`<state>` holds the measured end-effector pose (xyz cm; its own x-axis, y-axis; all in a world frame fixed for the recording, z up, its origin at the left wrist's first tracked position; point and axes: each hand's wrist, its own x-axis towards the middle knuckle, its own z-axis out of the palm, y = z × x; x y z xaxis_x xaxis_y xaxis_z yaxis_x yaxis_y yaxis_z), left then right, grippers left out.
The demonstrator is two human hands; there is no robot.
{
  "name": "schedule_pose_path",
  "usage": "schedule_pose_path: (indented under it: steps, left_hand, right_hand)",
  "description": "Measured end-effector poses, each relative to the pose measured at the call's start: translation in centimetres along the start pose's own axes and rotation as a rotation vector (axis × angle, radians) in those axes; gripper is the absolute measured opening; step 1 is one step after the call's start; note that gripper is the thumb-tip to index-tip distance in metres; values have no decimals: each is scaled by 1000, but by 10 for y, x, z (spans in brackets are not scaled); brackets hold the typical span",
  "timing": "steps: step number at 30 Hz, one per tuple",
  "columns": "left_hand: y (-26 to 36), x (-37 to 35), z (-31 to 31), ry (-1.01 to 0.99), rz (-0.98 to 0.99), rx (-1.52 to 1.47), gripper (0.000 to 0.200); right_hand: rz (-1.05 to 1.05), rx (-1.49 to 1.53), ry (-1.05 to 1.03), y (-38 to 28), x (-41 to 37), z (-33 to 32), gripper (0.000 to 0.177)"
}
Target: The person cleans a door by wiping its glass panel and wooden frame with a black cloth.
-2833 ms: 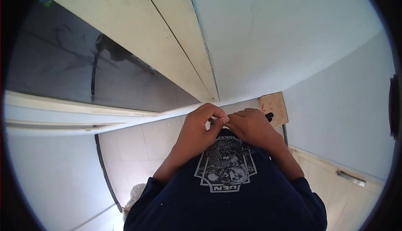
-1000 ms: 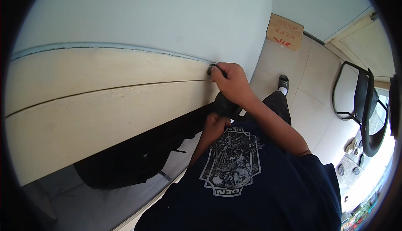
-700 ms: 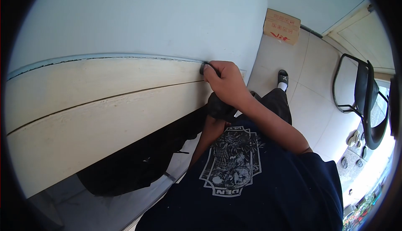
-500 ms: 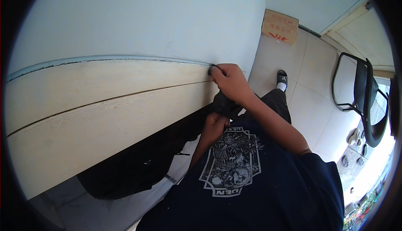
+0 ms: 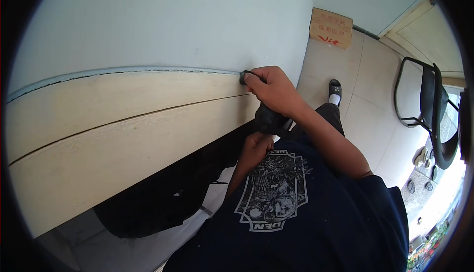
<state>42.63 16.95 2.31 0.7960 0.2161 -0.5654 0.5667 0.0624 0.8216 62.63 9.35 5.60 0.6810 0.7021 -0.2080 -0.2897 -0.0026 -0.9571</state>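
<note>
Head view, looking down my own chest: right hand (image 5: 274,92) is up at the seam where the pale wall (image 5: 173,20) meets the cream frame (image 5: 123,119). Its fingers are pressed together, pinching a small black piece (image 5: 244,77) right on that seam, at the frame's top edge. What the piece is, I can't make out; it's mostly hidden by the fingertips. Under the right wrist sits a dark lump (image 5: 270,120), and the left hand (image 5: 256,146) is curled just below it, touching or nearly so. Whether the left hand grips it, I can't tell from here. Below the frame I see dark glass (image 5: 163,193) with a shadowy reflection. Off to the right, tiled floor (image 5: 365,84), a foot in a black sandal (image 5: 335,88), a cardboard box (image 5: 331,27) against the far wall, and a black chair (image 5: 429,114) well apart from the hands.
</note>
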Motion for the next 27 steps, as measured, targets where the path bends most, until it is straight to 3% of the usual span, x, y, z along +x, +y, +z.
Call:
schedule_pose_path:
  steps: [7, 13, 16, 22, 27]
  left_hand:
    - [0, 0, -1, 13, 28, 1, 28]
    - [7, 1, 5, 51, -4, -49, 29]
    - [-3, 3, 2, 32, -10, 24, 28]
    - [-2, 0, 3, -3, 9, -11, 24]
    - [-6, 0, 10, 90, -54, -101, 25]
  right_hand:
    - [17, -40, 24, -23, -11, 5, 38]
    - [-10, -75, 85, 18, 0, 1, 37]
    - [39, 20, 11, -19, -9, 3, 36]
    - [156, -2, 8, 23, -3, -8, 35]
    - [-10, -6, -1, -26, -14, 4, 36]
